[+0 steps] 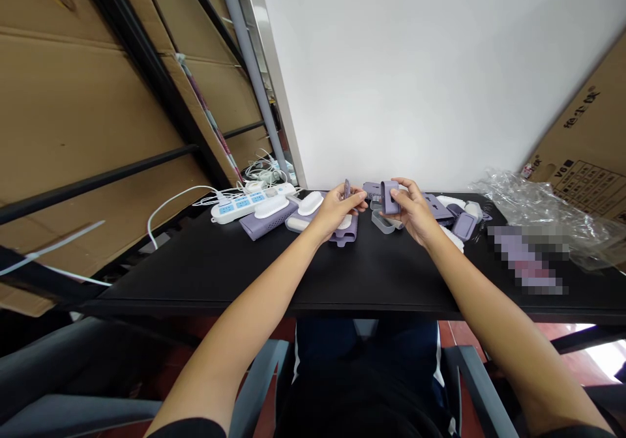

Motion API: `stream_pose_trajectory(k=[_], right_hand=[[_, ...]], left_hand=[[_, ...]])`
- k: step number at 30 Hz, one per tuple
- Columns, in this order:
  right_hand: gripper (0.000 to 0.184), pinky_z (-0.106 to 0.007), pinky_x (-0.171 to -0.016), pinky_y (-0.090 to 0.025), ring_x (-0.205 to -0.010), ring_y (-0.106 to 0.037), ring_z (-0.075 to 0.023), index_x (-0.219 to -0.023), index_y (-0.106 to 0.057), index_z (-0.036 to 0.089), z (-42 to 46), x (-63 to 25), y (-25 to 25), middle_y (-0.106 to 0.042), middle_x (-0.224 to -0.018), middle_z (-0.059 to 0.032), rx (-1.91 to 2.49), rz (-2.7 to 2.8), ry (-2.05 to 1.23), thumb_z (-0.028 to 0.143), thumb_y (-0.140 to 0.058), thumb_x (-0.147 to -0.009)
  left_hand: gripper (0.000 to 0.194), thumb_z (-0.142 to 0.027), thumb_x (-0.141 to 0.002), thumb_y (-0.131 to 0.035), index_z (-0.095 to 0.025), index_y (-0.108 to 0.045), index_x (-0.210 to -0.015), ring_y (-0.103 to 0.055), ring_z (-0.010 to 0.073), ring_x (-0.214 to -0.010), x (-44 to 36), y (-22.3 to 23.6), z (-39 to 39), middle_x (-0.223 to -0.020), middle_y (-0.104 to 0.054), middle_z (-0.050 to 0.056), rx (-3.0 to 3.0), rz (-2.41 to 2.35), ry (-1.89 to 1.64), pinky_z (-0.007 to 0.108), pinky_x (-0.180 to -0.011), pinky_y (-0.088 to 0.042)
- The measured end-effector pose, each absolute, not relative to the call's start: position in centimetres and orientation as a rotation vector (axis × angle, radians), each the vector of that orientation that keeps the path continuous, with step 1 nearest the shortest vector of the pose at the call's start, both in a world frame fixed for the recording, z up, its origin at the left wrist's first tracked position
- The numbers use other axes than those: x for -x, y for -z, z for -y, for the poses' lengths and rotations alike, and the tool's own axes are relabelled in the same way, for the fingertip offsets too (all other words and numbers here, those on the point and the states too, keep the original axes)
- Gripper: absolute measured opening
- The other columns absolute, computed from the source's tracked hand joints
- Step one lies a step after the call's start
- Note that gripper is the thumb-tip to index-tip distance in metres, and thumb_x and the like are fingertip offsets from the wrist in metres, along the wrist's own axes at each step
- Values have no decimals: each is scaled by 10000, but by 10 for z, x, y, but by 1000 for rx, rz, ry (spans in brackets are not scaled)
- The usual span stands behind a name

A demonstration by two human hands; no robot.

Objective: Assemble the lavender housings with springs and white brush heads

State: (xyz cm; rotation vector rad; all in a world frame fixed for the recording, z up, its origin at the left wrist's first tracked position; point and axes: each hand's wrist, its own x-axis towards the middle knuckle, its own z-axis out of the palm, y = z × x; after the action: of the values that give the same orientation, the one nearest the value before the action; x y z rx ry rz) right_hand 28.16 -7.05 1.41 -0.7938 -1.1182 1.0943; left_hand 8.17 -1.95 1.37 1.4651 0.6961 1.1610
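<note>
My left hand (337, 206) pinches a small thin purple piece (347, 188) between thumb and fingers, held upright above the black table (205, 268). My right hand (413, 208) grips a small purple block-shaped part (389, 197). The two hands are close together, the parts a few centimetres apart. Under my left hand lies a purple case (346, 233) with a white piece on it. A clear plastic cover (384, 223) lies below the block.
A white power strip (244, 204) with cables lies at the back left beside purple and white cases (270, 215). More purple parts (460, 219) lie to the right, then crinkled clear plastic (542, 206) and a cardboard box (587, 158). A white wall stands behind.
</note>
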Motion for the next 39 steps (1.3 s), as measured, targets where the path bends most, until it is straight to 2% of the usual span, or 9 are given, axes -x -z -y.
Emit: stream_pose_trajectory(k=[8, 13, 19, 23, 26, 29, 33, 37, 39], right_hand=[[536, -333, -688, -672, -849, -733, -171, -1161, -580, 321, 67, -282, -14, -687, -940, 53, 782, 1043, -1105, 484, -875, -746], [471, -297, -803, -665, -925, -757, -165, -1114, -621, 286, 70, -283, -22, -737, -1022, 21, 781, 1045, -1122, 404, -892, -748], [378, -271, -767, -662, -855, -769, -153, -1017, -559, 275, 69, -294, -28, -771, -962, 13, 788, 975, -1072, 382, -843, -792], [367, -265, -735, -662, -833, -769, -155, -1000, -512, 281, 66, -302, -30, -755, -920, 17, 775, 876, -1002, 384, -809, -812], [384, -266, -735, -662, -831, -766, -158, -989, -484, 285, 64, -305, -30, -747, -901, 19, 773, 833, -981, 394, -808, -814], [364, -258, -728, -659, -814, -763, -153, -982, -489, 284, 63, -306, -29, -740, -885, 21, 781, 812, -974, 393, -795, -819], [278, -250, -702, -660, -792, -763, -143, -964, -509, 281, 62, -305, -28, -732, -860, 34, 813, 794, -985, 365, -747, -847], [296, -247, -686, -658, -777, -759, -140, -965, -507, 281, 62, -305, -28, -737, -872, 31, 826, 803, -994, 374, -761, -844], [292, -239, -682, -653, -770, -757, -138, -972, -507, 279, 63, -305, -28, -740, -884, 25, 830, 804, -991, 369, -755, -846]], left_hand=[[421, -526, -772, -829, -190, -650, -951, -663, 137, -688, -79, -16, 15, -795, -741, 30, -1432, -701, -1221, 249, -636, -463], [383, -546, -823, -780, -201, -653, -932, -596, 117, -623, -71, -19, 11, -777, -744, 26, -1510, -745, -1194, 254, -623, -397], [577, -760, -901, -533, -222, -714, -1004, -647, 206, -749, -59, -17, -4, -851, -747, 69, -1636, -954, -1253, 306, -707, -436], [488, -716, -809, -688, -258, -716, -976, -670, 335, -1073, -47, -9, -10, -990, -759, 100, -1881, -1334, -1257, 380, -912, -460], [608, -713, -664, -808, -266, -709, -1063, -667, 392, -1172, -44, -2, -9, -1080, -772, 124, -1933, -1425, -1023, 396, -957, -462], [745, -657, -575, -871, -274, -700, -1191, -682, 393, -1194, -47, 2, -7, -1240, -754, 139, -1952, -1372, -872, 375, -947, -484], [823, -507, -565, -880, -280, -677, -1330, -708, 350, -1161, -50, 0, -6, -1375, -705, 129, -1992, -1287, -768, 330, -887, -510], [914, -382, -581, -855, -300, -609, -1458, -743, 310, -1037, -49, -5, -3, -1376, -711, 102, -2050, -1180, -646, 320, -804, -527], [928, -391, -565, -873, -300, -612, -1452, -737, 325, -1076, -50, -5, -1, -1369, -714, 108, -2051, -1198, -644, 329, -829, -528]])
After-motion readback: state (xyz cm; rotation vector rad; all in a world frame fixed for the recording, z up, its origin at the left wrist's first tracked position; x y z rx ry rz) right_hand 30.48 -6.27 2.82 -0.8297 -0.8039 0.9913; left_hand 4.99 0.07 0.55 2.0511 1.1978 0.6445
